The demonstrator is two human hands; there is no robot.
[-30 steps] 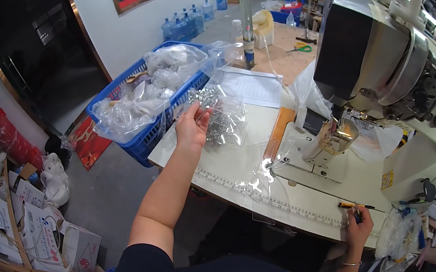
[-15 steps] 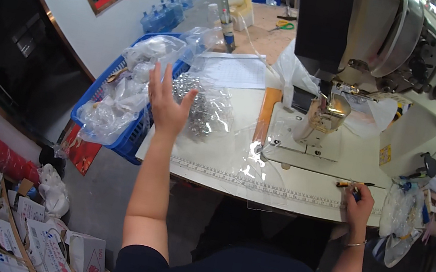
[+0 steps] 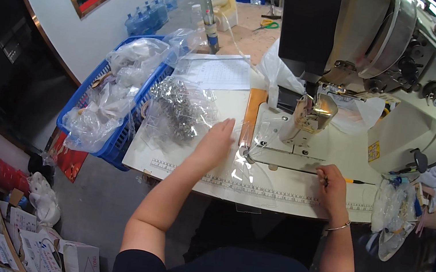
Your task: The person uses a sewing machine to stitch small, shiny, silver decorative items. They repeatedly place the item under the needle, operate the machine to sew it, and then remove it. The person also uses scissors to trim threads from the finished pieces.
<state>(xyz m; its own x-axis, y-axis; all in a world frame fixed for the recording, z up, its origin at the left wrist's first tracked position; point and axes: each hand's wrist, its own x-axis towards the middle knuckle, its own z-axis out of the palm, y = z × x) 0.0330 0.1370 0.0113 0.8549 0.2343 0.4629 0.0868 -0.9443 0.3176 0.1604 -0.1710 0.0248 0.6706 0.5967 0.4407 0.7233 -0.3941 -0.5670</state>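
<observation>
Two hands at the white-topped desk (image 3: 234, 104)
On my feed the left hand (image 3: 217, 140) is between a heap of crinkled clear plastic pieces (image 3: 179, 109) and a glossy transparent plastic sheet (image 3: 250, 171) lying across the desk's near edge; that hand's fingers look together, though I cannot tell whether they grip, while I see the right hand (image 3: 334, 190) with fingers clamped on a small dark tool (image 3: 326, 182), mostly hidden, beside a slim yellow-and-black pen-like stick (image 3: 354, 181)
</observation>
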